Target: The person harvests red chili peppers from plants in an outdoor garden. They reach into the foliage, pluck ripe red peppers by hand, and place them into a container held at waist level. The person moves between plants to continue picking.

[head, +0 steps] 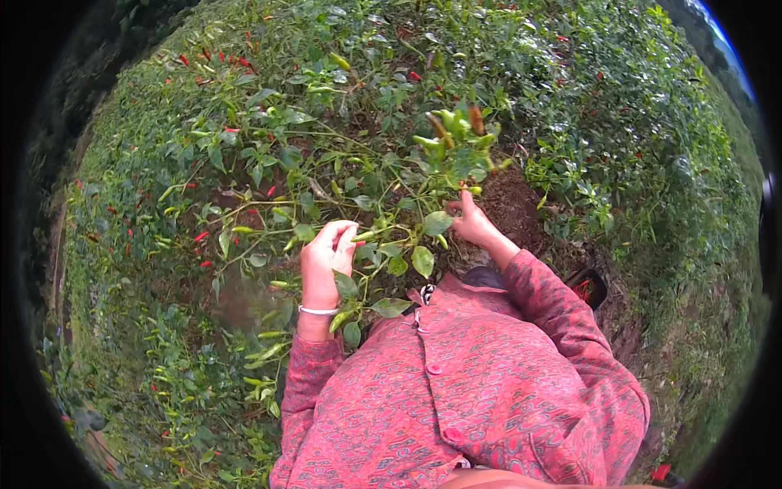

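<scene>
My left hand (pixel 327 263), with a white band at the wrist, is pinched closed among the chili stems. A small red tip, apparently a chili, sticks out from its fingers, beside a green chili pepper (pixel 365 236) on a branch. To the right, my right hand (pixel 475 226) reaches up to the base of a cluster of green chilies (pixel 455 131). That cluster is motion-blurred and includes some brownish pods. The right fingertips touch its lower stems; whether they grip anything is unclear. Broad leaves (pixel 423 261) hang between both hands.
A dark container (pixel 589 288) holding red chilies stands by my right elbow. Bare brown soil (pixel 513 205) shows beyond my right hand. Dense chili plants (pixel 611 122) with red and green pods surround me. A dark rounded thing (pixel 484 277) lies just past my shirt.
</scene>
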Motion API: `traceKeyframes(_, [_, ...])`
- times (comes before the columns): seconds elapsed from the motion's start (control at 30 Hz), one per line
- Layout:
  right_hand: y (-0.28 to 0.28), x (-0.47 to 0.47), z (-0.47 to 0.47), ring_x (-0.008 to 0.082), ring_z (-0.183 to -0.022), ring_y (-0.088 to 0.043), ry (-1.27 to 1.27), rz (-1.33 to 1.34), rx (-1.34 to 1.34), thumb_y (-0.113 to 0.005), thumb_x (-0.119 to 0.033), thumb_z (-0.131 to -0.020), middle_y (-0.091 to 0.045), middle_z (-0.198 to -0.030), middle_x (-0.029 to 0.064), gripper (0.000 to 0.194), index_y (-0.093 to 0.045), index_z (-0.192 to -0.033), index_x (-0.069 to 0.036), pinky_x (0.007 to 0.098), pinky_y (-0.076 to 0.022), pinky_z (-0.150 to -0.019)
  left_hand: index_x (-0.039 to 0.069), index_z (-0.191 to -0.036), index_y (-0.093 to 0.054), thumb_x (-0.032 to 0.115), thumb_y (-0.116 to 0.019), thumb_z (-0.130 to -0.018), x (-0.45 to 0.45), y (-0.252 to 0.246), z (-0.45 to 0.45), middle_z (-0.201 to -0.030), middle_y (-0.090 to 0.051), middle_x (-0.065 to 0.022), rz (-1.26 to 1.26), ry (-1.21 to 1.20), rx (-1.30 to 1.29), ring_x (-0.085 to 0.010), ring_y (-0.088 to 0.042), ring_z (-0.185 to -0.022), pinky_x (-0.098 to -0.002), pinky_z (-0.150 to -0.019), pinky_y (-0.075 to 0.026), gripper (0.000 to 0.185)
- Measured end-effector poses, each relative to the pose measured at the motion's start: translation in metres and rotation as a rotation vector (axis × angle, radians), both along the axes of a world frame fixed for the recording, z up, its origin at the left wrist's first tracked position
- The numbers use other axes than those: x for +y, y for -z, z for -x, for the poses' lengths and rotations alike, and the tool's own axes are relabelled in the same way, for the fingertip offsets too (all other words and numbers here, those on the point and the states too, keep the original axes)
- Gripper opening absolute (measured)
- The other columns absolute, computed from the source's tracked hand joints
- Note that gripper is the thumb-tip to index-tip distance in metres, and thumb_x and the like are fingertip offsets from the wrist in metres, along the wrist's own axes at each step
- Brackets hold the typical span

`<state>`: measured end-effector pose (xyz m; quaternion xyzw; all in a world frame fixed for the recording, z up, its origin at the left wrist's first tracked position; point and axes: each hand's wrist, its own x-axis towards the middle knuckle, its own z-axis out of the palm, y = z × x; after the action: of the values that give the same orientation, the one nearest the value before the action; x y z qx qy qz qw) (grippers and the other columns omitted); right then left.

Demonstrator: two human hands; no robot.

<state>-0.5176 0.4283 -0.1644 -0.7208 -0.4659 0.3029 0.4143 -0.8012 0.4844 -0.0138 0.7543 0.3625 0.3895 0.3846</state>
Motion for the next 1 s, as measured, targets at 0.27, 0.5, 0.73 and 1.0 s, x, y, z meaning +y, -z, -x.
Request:
traceKeyframes(0.27, [-0.004,0.038,0.030,0.0384,-0.108,-0.052,0.012,0.066,-0.024,-0.056,-0.018,-0.078,-0.050,-0.119,0.0281,0.091,0.009,-0.139,0.004,0.0413,-0.0395,-0.094,-0.003,-0.100,-0.055,-0.006,-0.046,-0.085,-0.053,-0.055,-0.025,-0.096,-0.059,-0.0158,-0.784,0.034,-0.344,-0.0226,-0.059,-0.080,-0.0314,-0.072,-0.050,0.017])
traceKeyframes(0.5, [-0.012,0.044,0.049,0.0394,-0.103,-0.054,0.012,0.100,-0.099,-0.058,-0.017,-0.076,-0.053,-0.113,0.0281,0.089,0.001,-0.139,0.003,0.0431,-0.0431,-0.089,0.002,-0.094,-0.062,-0.006,-0.060,-0.074,-0.074,-0.058,-0.077,-0.086,-0.062,-0.0116,-0.648,0.682,0.023,-0.0251,-0.060,-0.074,-0.0322,-0.066,-0.048,0.022])
traceKeyframes(0.73, [0.017,0.043,0.042,0.0352,-0.100,-0.055,-0.154,-0.322,0.017,-0.050,-0.027,-0.084,-0.053,-0.114,0.0225,0.051,-0.033,-0.125,-0.002,0.0423,-0.0452,-0.085,0.005,-0.095,-0.064,0.004,-0.060,-0.077,-0.054,-0.039,-0.123,-0.092,-0.063,-0.0107,-0.596,0.741,0.096,-0.0279,-0.060,-0.086,-0.0366,-0.080,-0.047,0.019])
traceKeyframes(1.0, [0.077,0.070,0.048,0.0341,-0.106,-0.053,-0.426,-0.244,-0.743,-0.055,-0.016,-0.075,-0.052,-0.117,0.0224,0.044,-0.048,-0.116,0.001,0.0426,-0.0434,-0.089,0.010,-0.104,-0.062,0.019,-0.060,-0.080,0.019,0.034,-0.180,-0.107,-0.060,-0.0070,-0.841,0.448,0.292,-0.0261,-0.052,-0.106,-0.0429,-0.094,-0.037,0.026])
